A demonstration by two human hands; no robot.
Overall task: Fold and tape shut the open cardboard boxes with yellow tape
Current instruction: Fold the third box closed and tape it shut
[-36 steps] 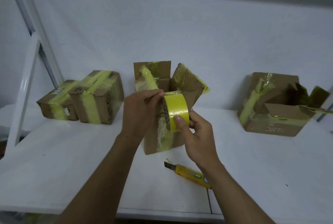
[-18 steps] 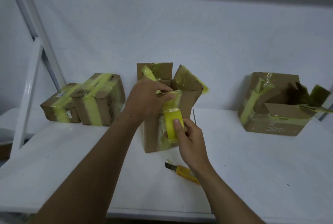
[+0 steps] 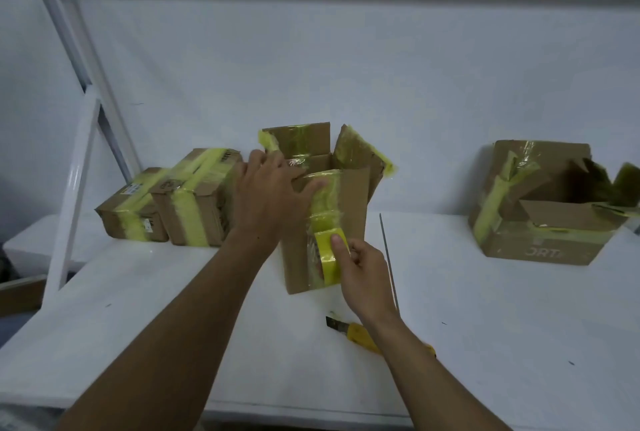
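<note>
Cardboard box (image 3: 353,209) stands open; my left grip (image 3: 270,195) presses flat-fingered on its rim, right grip (image 3: 363,271) clasps the tape roll (image 3: 326,252).

Open table (image 3: 485,309) runs between the middle box (image 3: 353,202) and the right box (image 3: 540,243), which stand well apart. Two taped boxes (image 3: 194,209) crowd the middle box's left side. A knife (image 3: 360,332) lies just before it; a slanted post (image 3: 74,195) bounds the left.
</note>
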